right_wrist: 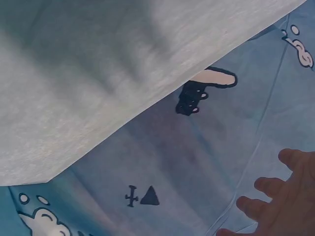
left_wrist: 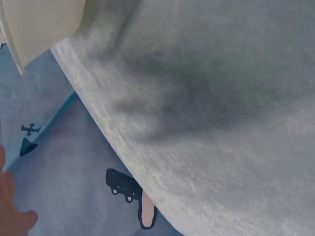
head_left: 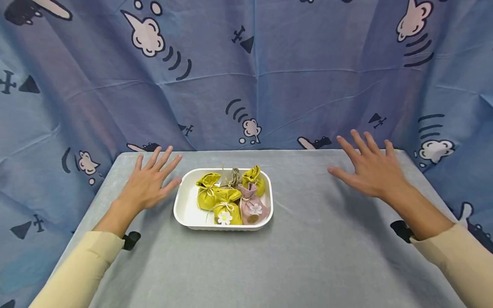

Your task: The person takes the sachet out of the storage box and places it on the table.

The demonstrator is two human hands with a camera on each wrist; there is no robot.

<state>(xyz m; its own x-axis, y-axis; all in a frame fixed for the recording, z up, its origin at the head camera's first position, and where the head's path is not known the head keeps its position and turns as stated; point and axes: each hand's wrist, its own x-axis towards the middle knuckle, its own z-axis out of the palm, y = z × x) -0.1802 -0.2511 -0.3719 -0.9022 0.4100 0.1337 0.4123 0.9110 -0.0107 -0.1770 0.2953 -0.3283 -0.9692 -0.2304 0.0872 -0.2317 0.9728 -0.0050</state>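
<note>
A white tray (head_left: pixel 185 209) stands in the middle of the grey table (head_left: pixel 308 256). In it lie several small drawstring pouches: yellow-green ones (head_left: pixel 208 192), a pink one (head_left: pixel 252 205) with a white flower, and a beige one (head_left: pixel 233 176) at the back. My left hand (head_left: pixel 148 184) hovers just left of the tray, fingers spread and straight, holding nothing. My right hand (head_left: pixel 369 167) is spread open over the table's far right part, well apart from the tray. Its fingertips (right_wrist: pixel 268 187) show in the right wrist view, and a corner of the tray (left_wrist: pixel 39 24) in the left wrist view.
A blue cloth (head_left: pixel 246 72) with cartoon prints hangs behind and around the table. The table's back edge (head_left: pixel 269 150) runs just beyond the hands. Grey table surface lies in front of the tray.
</note>
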